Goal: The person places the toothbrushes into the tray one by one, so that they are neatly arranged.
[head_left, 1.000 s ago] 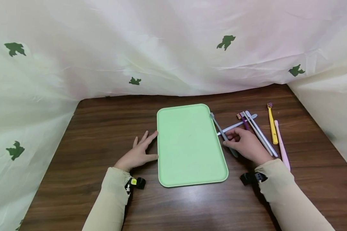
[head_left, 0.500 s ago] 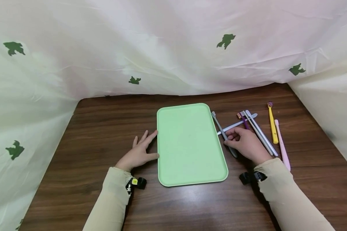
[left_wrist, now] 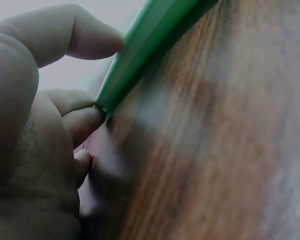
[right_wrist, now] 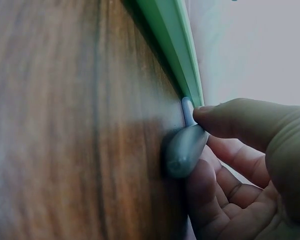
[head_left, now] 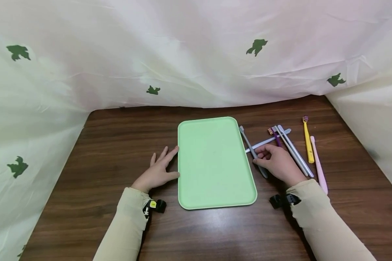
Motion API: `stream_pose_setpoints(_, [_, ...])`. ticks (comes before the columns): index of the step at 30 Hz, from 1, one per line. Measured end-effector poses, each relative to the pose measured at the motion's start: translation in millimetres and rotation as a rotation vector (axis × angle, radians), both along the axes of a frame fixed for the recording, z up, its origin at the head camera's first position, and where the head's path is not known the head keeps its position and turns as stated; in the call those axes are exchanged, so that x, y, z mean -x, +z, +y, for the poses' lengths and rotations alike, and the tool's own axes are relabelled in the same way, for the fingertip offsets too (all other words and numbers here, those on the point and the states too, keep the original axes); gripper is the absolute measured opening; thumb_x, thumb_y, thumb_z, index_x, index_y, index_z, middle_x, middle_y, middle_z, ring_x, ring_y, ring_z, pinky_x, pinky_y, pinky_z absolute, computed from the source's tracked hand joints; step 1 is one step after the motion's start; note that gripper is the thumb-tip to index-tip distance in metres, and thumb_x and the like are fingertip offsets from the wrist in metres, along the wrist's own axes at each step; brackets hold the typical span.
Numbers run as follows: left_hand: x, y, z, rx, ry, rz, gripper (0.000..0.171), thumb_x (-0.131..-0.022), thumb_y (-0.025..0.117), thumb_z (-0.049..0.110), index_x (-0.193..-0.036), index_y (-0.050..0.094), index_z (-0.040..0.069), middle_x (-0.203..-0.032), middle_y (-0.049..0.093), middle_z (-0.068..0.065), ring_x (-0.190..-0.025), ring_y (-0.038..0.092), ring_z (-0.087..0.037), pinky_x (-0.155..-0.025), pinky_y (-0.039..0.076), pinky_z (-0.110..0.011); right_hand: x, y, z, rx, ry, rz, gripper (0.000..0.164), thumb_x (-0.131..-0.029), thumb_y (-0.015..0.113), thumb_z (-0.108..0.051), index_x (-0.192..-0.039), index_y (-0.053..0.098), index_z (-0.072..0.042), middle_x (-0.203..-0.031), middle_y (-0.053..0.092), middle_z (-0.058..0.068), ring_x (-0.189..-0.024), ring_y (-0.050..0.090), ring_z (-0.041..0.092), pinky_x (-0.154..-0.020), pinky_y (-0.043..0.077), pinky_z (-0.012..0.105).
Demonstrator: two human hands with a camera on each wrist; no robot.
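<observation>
A light green rectangular tray [head_left: 215, 163] lies on the table. My left hand [head_left: 155, 176] rests at its left side, fingers spread, with thumb and fingertips touching the rim, as the left wrist view also shows. At the tray's right side my right hand [head_left: 279, 163] pinches a grey toothbrush [head_left: 246, 142] between thumb and curled fingers. The rounded end of its handle [right_wrist: 182, 155] shows in the right wrist view. This toothbrush lies along the tray's right edge and crosses a pale blue toothbrush [head_left: 264, 142], partly hidden by the hand.
Right of the right hand lie a purple toothbrush [head_left: 276, 139] and two pale grey-blue ones, including the outer toothbrush [head_left: 297, 154]. Farther right are a yellow toothbrush [head_left: 308, 143] and a pink toothbrush [head_left: 319, 166]. White cloth [head_left: 196, 54] hangs behind the dark wooden table [head_left: 124, 145].
The grey toothbrush's head has shifted slightly right, off the tray's edge, within the first half second. Both hands have stayed nearly still.
</observation>
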State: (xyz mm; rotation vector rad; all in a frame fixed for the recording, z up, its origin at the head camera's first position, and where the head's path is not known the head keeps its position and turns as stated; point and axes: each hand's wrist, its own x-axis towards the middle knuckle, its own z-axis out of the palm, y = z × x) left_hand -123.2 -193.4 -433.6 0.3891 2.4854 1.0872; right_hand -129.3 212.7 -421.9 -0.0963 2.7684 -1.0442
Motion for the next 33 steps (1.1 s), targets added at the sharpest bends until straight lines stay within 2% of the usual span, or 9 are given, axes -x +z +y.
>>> stream_pose_setpoints(19, [-0.8,2.0,1.3,0.005,0.009,-0.006,0.088,-0.090,0.068,0.024,-0.162,0.018,0.027,-0.167,0.017,0.004,-0.154,-0.007,-0.017,-0.118,-0.018,-0.048,-2.7,2.8,-1.6,0.057,0.008,0.033,0.027,-0.091,0.072,-0.012,-0.113,0.066,0.001,-0.095,0.067,0.011,-0.082,0.061,0.022,-0.066,0.051,0.028])
stream_pose_setpoints(28, [-0.6,0.9,-0.6,0.000,0.014,-0.003,0.087,-0.090,0.068,0.025,-0.162,0.019,0.028,-0.166,0.017,0.005,-0.154,-0.007,-0.016,-0.118,-0.018,-0.047,-4.4,10.0,-20.3,0.147,0.014,0.027,0.027,-0.091,0.072,-0.013,-0.115,0.066,-0.002,-0.095,0.066,0.010,-0.082,0.059,0.022,-0.065,0.051,0.026])
stream_pose_setpoints(33, [-0.3,0.9,-0.8,0.004,0.007,-0.002,0.087,-0.090,0.068,0.027,-0.162,0.019,0.029,-0.166,0.017,0.005,-0.154,-0.006,-0.016,-0.119,-0.017,-0.046,-4.6,11.8,-35.3,0.204,0.036,0.014,0.028,-0.089,0.073,-0.009,-0.115,0.065,0.000,-0.093,0.066,0.010,-0.081,0.060,0.021,-0.065,0.052,0.024])
